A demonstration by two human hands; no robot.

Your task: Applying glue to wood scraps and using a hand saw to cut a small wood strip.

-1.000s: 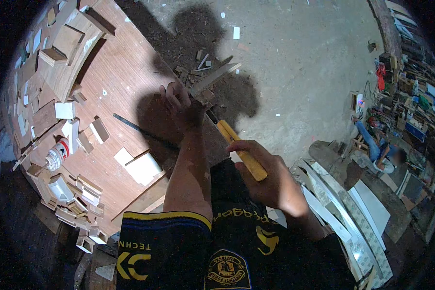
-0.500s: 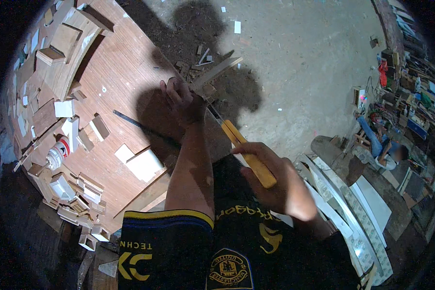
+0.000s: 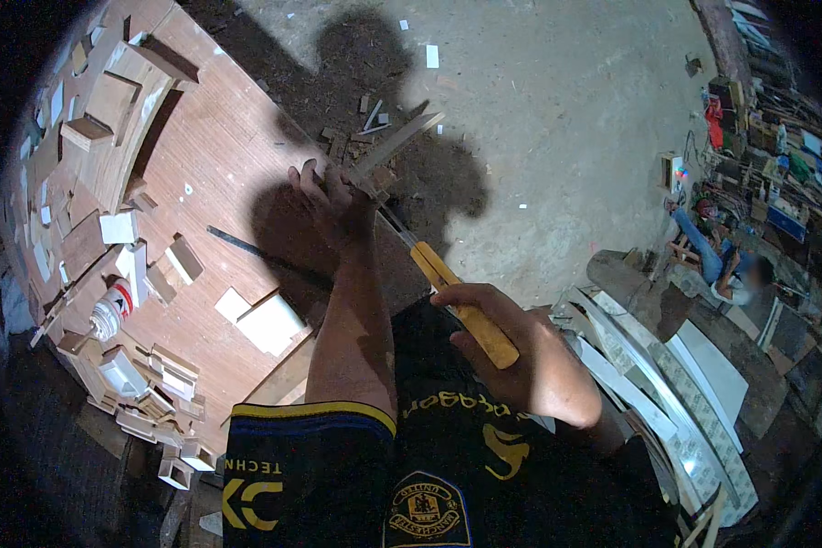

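My left hand point(image 3: 338, 205) grips a pale wooden strip point(image 3: 402, 137) at the board's edge; its fingers are bent and slightly apart, its thumb hidden. The strip juts up and right over shadowed floor. My right hand point(image 3: 521, 356) is wrapped round the yellow handle point(image 3: 452, 292) of a narrow metal-bladed tool point(image 3: 400, 226), whose far end reaches under or beside my left hand; their contact is unclear. Left of my forearm, a dark flat bar point(image 3: 237, 239) and white offcuts point(image 3: 269, 320) lie on the wood-topped table point(image 3: 215, 137).
Wooden blocks point(image 3: 183, 256), a curved wooden piece point(image 3: 132, 119) and a white plastic container point(image 3: 110, 309) crowd the left. Scraps point(image 3: 374, 119) dot the concrete floor point(image 3: 566, 110). Long panels point(image 3: 685, 420) lie lower right. Another person point(image 3: 712, 265) sits at right beside cluttered materials point(image 3: 795, 201).
My right hand and the yellow-handled tool have moved down and right, showing more blade below my left hand. The wooden strip has tilted slightly, still in my left hand.
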